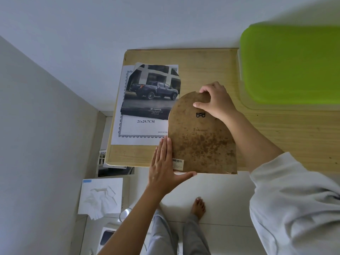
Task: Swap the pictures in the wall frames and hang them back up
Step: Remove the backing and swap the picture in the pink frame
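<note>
An arch-topped brown backing board (200, 138), stained and with a small black hanger near its top, lies back-up at the front edge of the wooden table (276, 129). My right hand (214, 102) pinches the board's curved top edge. My left hand (165, 166) lies flat along its left side, thumb under the bottom edge. Left of the board lies a picture of a dark pickup truck (150, 91), cut to an arch shape, on top of a white insert sheet (139, 126) printed "21x29.7CM". Whether a frame sits under the board is hidden.
A lime-green plastic box (292, 65) stands at the table's back right. White walls close in behind and to the left. On the floor at left are a tissue box (100, 196), magazines (114, 168) and a white object. My bare foot (198, 208) stands below the table's edge.
</note>
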The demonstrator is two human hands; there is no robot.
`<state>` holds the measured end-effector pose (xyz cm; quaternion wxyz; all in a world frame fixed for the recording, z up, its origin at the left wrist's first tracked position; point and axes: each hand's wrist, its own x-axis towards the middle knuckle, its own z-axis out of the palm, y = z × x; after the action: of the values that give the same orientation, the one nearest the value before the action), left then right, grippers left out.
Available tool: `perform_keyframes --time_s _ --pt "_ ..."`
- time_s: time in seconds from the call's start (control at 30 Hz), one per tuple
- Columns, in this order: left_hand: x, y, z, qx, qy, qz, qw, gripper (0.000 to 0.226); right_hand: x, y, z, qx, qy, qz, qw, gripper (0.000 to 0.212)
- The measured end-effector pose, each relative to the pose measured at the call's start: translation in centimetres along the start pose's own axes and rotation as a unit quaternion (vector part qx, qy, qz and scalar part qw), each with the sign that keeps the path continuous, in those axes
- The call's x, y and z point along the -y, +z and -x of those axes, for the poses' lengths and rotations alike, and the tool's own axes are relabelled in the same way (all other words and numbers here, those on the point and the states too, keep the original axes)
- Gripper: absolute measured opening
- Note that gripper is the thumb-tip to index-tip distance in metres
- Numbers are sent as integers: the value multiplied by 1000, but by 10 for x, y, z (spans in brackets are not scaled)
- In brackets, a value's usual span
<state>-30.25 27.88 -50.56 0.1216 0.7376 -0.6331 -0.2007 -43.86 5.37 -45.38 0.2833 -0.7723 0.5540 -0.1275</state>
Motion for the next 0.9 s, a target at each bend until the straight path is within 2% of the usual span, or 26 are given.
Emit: perform_keyframes --time_s 0.13,0.3,0.4,0.6,0.7,0.9 --pt "0 1 0 1 -3 2 1000 126 -5 -7 12 4 51 -40 998 49" --pt "0 0 0 -5 -15 18 1000 125 -13 -10 56 -55 147 -152 976 64" --pt "2 -3 2 0 -10 12 1000 127 -13 -6 96 -73 165 -215 960 68" --pt "16 -7 17 27 23 -19 999 125 -27 2 131 -72 207 -270 938 68" --pt "19 -8 22 32 32 -26 999 122 -42 2 146 -76 234 -265 932 68" --pt "17 -8 21 26 30 -24 999 124 -55 -7 177 -102 278 -173 939 63"
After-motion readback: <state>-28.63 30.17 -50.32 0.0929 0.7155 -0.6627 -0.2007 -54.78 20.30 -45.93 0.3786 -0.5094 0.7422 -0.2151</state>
